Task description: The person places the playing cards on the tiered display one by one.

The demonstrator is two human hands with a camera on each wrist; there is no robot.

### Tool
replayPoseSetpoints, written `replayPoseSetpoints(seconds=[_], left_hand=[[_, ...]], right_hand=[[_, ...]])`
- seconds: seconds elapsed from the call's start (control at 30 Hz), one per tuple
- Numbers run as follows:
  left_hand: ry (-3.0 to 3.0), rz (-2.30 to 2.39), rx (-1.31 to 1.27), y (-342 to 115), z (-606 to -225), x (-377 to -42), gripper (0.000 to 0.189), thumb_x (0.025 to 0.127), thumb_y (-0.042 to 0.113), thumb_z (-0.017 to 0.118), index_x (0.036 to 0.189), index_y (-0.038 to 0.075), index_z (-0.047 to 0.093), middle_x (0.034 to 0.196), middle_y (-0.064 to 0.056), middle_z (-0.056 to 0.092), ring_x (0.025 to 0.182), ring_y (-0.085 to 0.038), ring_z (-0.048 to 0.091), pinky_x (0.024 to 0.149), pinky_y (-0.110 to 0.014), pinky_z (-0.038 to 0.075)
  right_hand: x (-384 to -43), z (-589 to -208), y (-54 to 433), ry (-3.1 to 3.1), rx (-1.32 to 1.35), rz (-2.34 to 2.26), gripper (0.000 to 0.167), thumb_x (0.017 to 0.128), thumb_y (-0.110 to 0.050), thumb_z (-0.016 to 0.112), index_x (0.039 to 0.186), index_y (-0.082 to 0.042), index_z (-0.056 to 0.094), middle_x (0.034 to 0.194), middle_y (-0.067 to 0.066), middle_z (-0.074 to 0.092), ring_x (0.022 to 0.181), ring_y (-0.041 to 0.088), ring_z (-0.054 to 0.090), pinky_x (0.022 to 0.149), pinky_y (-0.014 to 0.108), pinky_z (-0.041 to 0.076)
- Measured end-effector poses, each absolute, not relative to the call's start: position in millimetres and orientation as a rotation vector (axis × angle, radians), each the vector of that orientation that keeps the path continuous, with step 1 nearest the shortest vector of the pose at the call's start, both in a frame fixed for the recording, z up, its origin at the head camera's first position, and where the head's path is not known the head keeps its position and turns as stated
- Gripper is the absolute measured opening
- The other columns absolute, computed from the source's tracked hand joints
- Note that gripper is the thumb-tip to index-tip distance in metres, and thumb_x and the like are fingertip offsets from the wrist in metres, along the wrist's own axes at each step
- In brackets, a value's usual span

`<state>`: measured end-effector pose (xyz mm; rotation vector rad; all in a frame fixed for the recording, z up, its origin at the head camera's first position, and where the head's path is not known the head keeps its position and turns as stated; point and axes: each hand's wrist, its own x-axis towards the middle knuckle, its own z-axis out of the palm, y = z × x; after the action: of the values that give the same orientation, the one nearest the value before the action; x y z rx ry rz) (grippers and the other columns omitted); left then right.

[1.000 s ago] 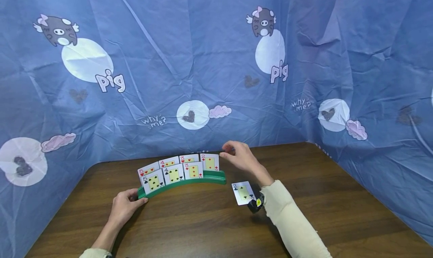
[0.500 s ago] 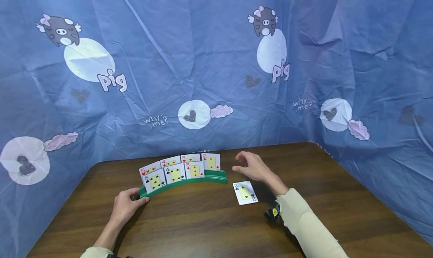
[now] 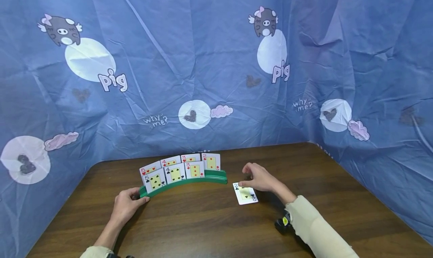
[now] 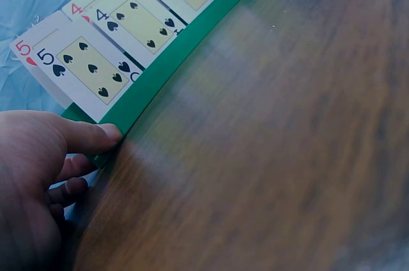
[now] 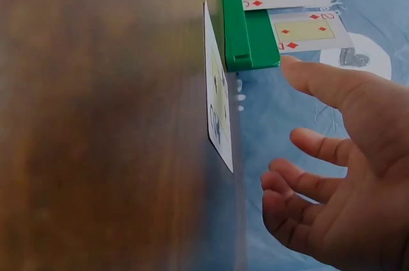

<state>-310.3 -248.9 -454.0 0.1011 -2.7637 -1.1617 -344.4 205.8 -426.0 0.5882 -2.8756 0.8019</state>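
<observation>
A curved green card holder (image 3: pixel 216 177) stands on the table with playing cards in two rows. Fives, fours and threes fill the left and middle, and the two of diamonds (image 3: pixel 211 162) stands in the back row at the right end. My left hand (image 3: pixel 124 206) pinches the holder's left end, thumb (image 4: pixel 96 137) in front and fingers behind. Flat on the table, right of the holder, lies the two of clubs (image 3: pixel 247 199), face up. Just above it hovers my right hand (image 3: pixel 263 179), thumb and fingers spread apart and holding nothing; it covers the card's upper right part in the head view.
The brown wooden table (image 3: pixel 203 228) reaches back to a blue cloth curtain (image 3: pixel 216 62) printed with pigs. A black wrist camera (image 3: pixel 283 223) sits below my right wrist, close over the tabletop.
My right hand has moved from beside the two of diamonds rightward and toward me, over the two of clubs. The left hand keeps its grip on the holder.
</observation>
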Motion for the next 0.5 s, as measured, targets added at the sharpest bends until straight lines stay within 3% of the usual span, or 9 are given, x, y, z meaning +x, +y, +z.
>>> replayPoseSetpoints(seconds=[0.27, 0.5], left_hand=[[-2.77, -1.162, 0.104, -248.9, -454.9, -310.7, 0.042, 0.085, 0.013, 0.076, 0.12, -0.008, 0.066, 0.106, -0.023, 0.071, 0.091, -0.026, 0.058, 0.076, -0.034, 0.042], [-2.764, -1.175, 0.102, -249.1, -453.6, -310.9, 0.042, 0.084, 0.012, 0.076, 0.12, -0.008, 0.067, 0.107, -0.024, 0.071, 0.091, -0.026, 0.058, 0.075, -0.032, 0.043]], right_hand=[[-337.0, -434.0, 211.7, -2.975, 0.502, 0.915, 0.046, 0.08, -0.036, 0.082, 0.108, -0.006, 0.061, 0.108, 0.01, 0.059, 0.1, 0.021, 0.054, 0.087, 0.037, 0.044], [-328.8, -436.6, 215.3, -3.035, 0.435, 0.961, 0.045, 0.078, -0.037, 0.083, 0.106, -0.011, 0.06, 0.116, 0.011, 0.057, 0.113, 0.028, 0.048, 0.091, 0.043, 0.039]])
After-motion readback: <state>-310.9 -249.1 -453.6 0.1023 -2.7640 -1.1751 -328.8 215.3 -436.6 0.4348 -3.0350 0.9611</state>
